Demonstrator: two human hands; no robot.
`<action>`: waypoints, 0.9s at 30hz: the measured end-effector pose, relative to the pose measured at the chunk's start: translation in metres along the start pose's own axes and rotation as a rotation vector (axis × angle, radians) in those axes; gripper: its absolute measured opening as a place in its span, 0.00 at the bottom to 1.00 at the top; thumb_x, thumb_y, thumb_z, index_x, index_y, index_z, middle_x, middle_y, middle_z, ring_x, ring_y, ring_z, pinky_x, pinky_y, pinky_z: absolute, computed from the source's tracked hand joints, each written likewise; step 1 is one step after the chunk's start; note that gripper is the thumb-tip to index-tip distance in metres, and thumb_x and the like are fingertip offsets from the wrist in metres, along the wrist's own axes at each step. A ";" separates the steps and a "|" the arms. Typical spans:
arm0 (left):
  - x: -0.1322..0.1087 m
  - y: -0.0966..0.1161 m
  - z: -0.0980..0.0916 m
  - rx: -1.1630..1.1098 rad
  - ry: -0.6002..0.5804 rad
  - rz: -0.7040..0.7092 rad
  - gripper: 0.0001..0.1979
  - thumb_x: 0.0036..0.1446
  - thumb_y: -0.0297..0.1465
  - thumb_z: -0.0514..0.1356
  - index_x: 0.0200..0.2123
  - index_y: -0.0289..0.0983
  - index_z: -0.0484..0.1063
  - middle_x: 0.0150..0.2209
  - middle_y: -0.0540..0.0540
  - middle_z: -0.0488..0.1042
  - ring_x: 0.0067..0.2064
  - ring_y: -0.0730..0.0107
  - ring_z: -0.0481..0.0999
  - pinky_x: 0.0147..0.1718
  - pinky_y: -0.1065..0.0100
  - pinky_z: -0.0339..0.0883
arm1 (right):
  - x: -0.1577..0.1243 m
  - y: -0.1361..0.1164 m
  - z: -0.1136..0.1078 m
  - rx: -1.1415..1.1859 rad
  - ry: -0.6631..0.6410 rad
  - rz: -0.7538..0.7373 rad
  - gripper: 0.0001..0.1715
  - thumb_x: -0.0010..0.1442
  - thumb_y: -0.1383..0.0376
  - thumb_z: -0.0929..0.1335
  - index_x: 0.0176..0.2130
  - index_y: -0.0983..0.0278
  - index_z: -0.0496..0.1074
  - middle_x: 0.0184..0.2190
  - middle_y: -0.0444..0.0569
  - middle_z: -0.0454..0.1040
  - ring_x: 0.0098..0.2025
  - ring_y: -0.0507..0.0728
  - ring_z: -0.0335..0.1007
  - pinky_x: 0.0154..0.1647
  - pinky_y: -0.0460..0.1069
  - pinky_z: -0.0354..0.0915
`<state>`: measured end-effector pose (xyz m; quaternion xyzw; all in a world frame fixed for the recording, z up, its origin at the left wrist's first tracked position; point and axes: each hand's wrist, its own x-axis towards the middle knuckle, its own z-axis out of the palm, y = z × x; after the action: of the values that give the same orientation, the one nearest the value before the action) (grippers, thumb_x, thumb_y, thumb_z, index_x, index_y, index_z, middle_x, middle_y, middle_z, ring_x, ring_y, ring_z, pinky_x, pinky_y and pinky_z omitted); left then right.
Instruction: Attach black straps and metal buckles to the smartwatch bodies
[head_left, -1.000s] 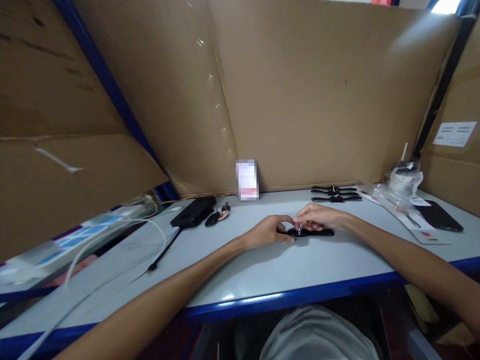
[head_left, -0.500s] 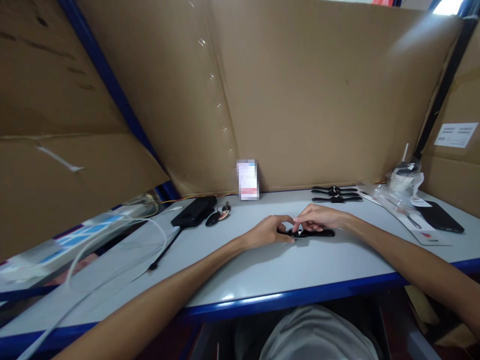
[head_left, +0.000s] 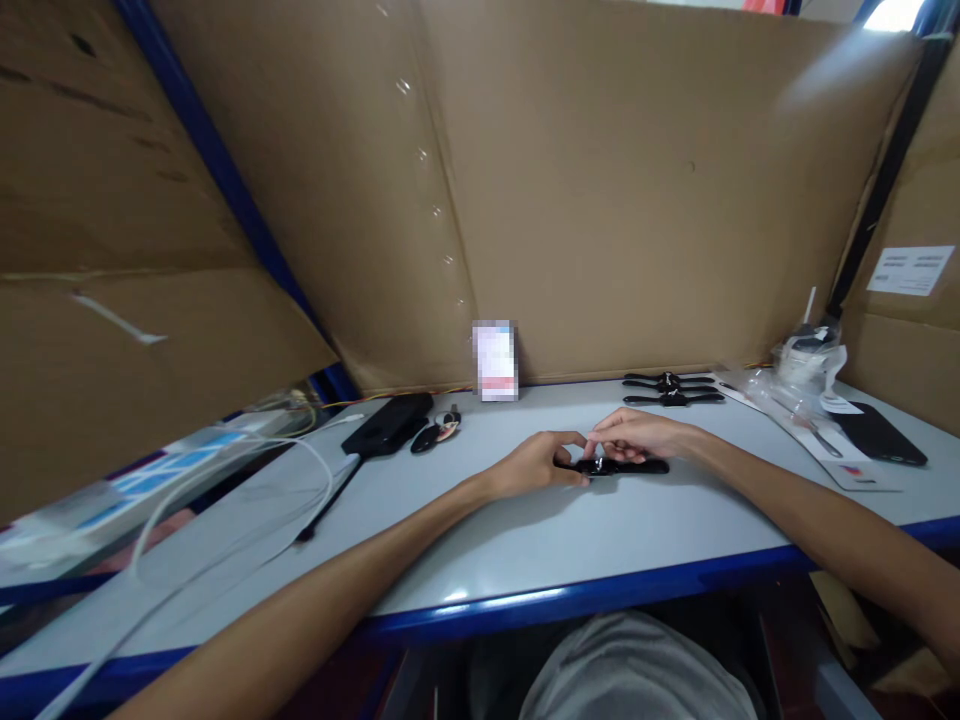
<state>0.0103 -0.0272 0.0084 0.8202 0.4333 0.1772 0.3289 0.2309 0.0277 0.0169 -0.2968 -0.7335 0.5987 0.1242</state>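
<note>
A black smartwatch (head_left: 634, 466) lies flat on the grey table (head_left: 525, 540) in the middle of the view. My left hand (head_left: 536, 463) pinches the watch at its left end, thumb and fingers curled round it. My right hand (head_left: 636, 434) rests over the watch body from above, with fingers bent and fingertips meeting the left hand's at a small shiny part I cannot make out.
Two more black watches (head_left: 667, 388) lie at the back. A plastic bag with parts (head_left: 802, 365) and a black phone (head_left: 877, 432) sit right. A black pouch (head_left: 390, 422), a key fob (head_left: 435, 432) and white cables (head_left: 225, 480) are left. Cardboard walls surround the table.
The fingers of my right hand have shifted slightly over the watch; a small shiny piece seen upright between the fingertips earlier is now lower and mostly hidden.
</note>
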 end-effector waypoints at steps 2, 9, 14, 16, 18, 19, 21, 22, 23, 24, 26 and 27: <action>0.000 0.000 0.000 0.004 0.003 0.001 0.23 0.53 0.42 0.64 0.48 0.35 0.71 0.18 0.60 0.53 0.22 0.76 0.49 0.24 0.71 0.40 | 0.001 0.002 -0.001 -0.008 -0.001 0.000 0.23 0.60 0.49 0.70 0.36 0.68 0.78 0.18 0.38 0.63 0.16 0.44 0.49 0.14 0.42 0.47; 0.001 0.000 0.000 -0.001 0.008 0.010 0.24 0.53 0.41 0.65 0.50 0.35 0.72 0.18 0.60 0.53 0.23 0.76 0.50 0.24 0.72 0.40 | 0.004 0.004 -0.001 0.007 0.043 0.026 0.24 0.61 0.49 0.70 0.27 0.67 0.73 0.16 0.38 0.62 0.15 0.45 0.49 0.13 0.42 0.47; 0.000 0.001 0.000 0.005 0.009 0.001 0.24 0.52 0.42 0.65 0.49 0.35 0.72 0.18 0.60 0.53 0.23 0.76 0.49 0.24 0.72 0.40 | 0.004 0.003 0.000 -0.013 0.039 0.011 0.25 0.59 0.48 0.70 0.29 0.68 0.76 0.17 0.39 0.63 0.15 0.44 0.50 0.13 0.42 0.47; 0.000 0.002 0.000 0.010 0.011 0.003 0.24 0.52 0.43 0.65 0.48 0.35 0.72 0.18 0.60 0.53 0.23 0.76 0.49 0.24 0.72 0.40 | 0.004 0.004 -0.001 -0.017 0.038 0.010 0.25 0.58 0.48 0.71 0.30 0.68 0.76 0.17 0.39 0.63 0.15 0.44 0.50 0.13 0.42 0.47; 0.000 0.002 0.000 0.009 0.009 0.003 0.24 0.52 0.43 0.65 0.48 0.35 0.72 0.18 0.60 0.54 0.23 0.76 0.49 0.24 0.71 0.40 | 0.004 0.003 0.000 -0.024 0.046 0.023 0.25 0.58 0.47 0.71 0.30 0.68 0.76 0.17 0.39 0.64 0.15 0.44 0.50 0.13 0.42 0.47; 0.000 0.002 0.000 0.006 0.010 0.000 0.24 0.52 0.43 0.65 0.48 0.35 0.72 0.18 0.60 0.54 0.23 0.76 0.50 0.24 0.71 0.40 | 0.004 0.003 0.000 -0.025 0.051 0.025 0.25 0.58 0.47 0.71 0.30 0.68 0.76 0.17 0.39 0.64 0.15 0.44 0.50 0.13 0.42 0.47; 0.000 0.003 0.000 0.000 0.012 -0.006 0.24 0.52 0.43 0.65 0.47 0.35 0.72 0.19 0.59 0.55 0.23 0.76 0.50 0.24 0.71 0.40 | 0.003 0.002 0.000 -0.024 0.045 0.018 0.24 0.58 0.48 0.71 0.33 0.67 0.77 0.17 0.39 0.64 0.15 0.45 0.50 0.14 0.42 0.47; 0.000 0.003 0.000 -0.001 0.011 -0.007 0.23 0.52 0.43 0.65 0.47 0.35 0.72 0.19 0.59 0.55 0.23 0.76 0.50 0.24 0.71 0.40 | 0.002 0.001 0.001 -0.025 0.040 0.015 0.24 0.58 0.48 0.71 0.33 0.67 0.77 0.17 0.39 0.64 0.15 0.45 0.50 0.14 0.42 0.46; 0.000 0.003 0.000 -0.001 0.012 -0.007 0.23 0.52 0.43 0.65 0.47 0.35 0.72 0.19 0.60 0.54 0.23 0.76 0.50 0.24 0.71 0.40 | 0.002 0.000 0.001 -0.026 0.038 0.012 0.23 0.58 0.48 0.71 0.32 0.67 0.77 0.17 0.39 0.64 0.15 0.45 0.50 0.14 0.42 0.46; 0.000 0.003 0.000 0.001 0.013 -0.005 0.23 0.52 0.43 0.65 0.47 0.35 0.72 0.18 0.60 0.54 0.23 0.76 0.49 0.24 0.71 0.39 | 0.002 0.000 0.002 -0.027 0.039 0.013 0.23 0.58 0.48 0.71 0.31 0.67 0.76 0.17 0.39 0.64 0.15 0.45 0.50 0.14 0.42 0.46; -0.001 0.003 0.000 0.006 0.011 -0.003 0.23 0.53 0.42 0.65 0.48 0.35 0.72 0.18 0.60 0.53 0.23 0.76 0.49 0.24 0.71 0.39 | 0.001 -0.001 0.002 -0.026 0.039 0.017 0.23 0.59 0.49 0.71 0.30 0.67 0.76 0.17 0.39 0.64 0.15 0.45 0.50 0.14 0.42 0.46; -0.001 0.003 0.000 0.008 0.011 -0.002 0.23 0.53 0.42 0.65 0.48 0.35 0.72 0.18 0.60 0.53 0.23 0.76 0.49 0.24 0.71 0.39 | 0.001 -0.001 0.002 -0.028 0.037 0.016 0.24 0.59 0.48 0.70 0.30 0.67 0.76 0.17 0.39 0.65 0.15 0.45 0.50 0.14 0.42 0.46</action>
<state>0.0117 -0.0290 0.0108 0.8201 0.4365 0.1796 0.3235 0.2287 0.0269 0.0169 -0.3153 -0.7371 0.5838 0.1287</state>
